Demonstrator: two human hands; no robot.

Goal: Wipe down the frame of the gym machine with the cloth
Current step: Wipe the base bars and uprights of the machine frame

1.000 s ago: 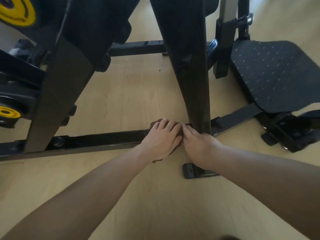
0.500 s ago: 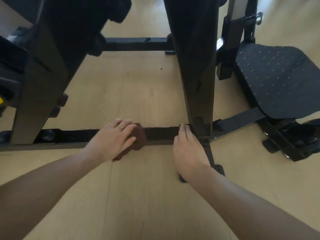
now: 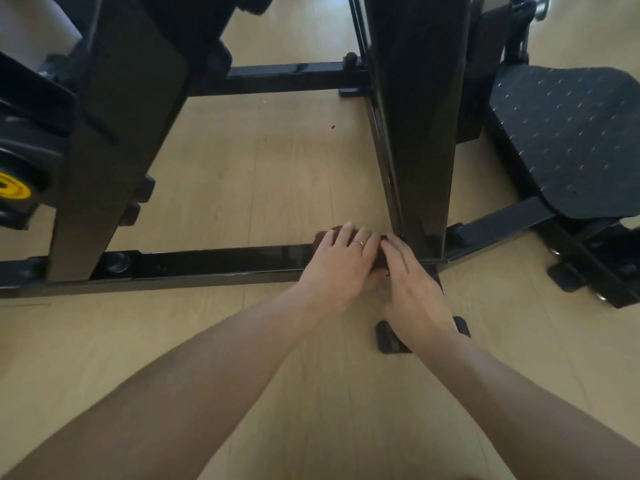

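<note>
Far left: yellow weight plate (image 3: pixel 12 190) partly visible on black hardware, cut off by the frame edge. Next to it a wide black left upright (image 3: pixel 117 140) slants down to the low base bar (image 3: pixel 221 261), which runs left to right across the wooden floor (image 3: pixel 242 181). A second crossbar (image 3: pixel 287 76) lies farther back, parallel to it.

Left forearm enters from bottom left, angled up and right. Left hand (image 3: pixel 341 263), palm down, sits on the right end of the base bar, fingers slightly curved and pressing down on the brown cloth (image 3: pixel 323 236). Cloth mostly hidden under the hand; only a dark edge shows past the fingertips and near the thumb side. Ring on one finger. Whether the left grip wraps the cloth or just presses it flat, cannot tell.

Right forearm enters from bottom right, angled up and left. Right hand (image 3: pixel 414 289), palm down, fingers straight and together, tips touching the base bar just beside the left hand, at the foot of the tall black centre post (image 3: pixel 419 133). Right grip holds nothing, fingers apart from any clamp. Black foot pad (image 3: pixel 389 337) on the floor under the right wrist.

Right: angled brace (image 3: pixel 498 223) runs up to a textured black footplate (image 3: pixel 568 140). No containers in view.
</note>
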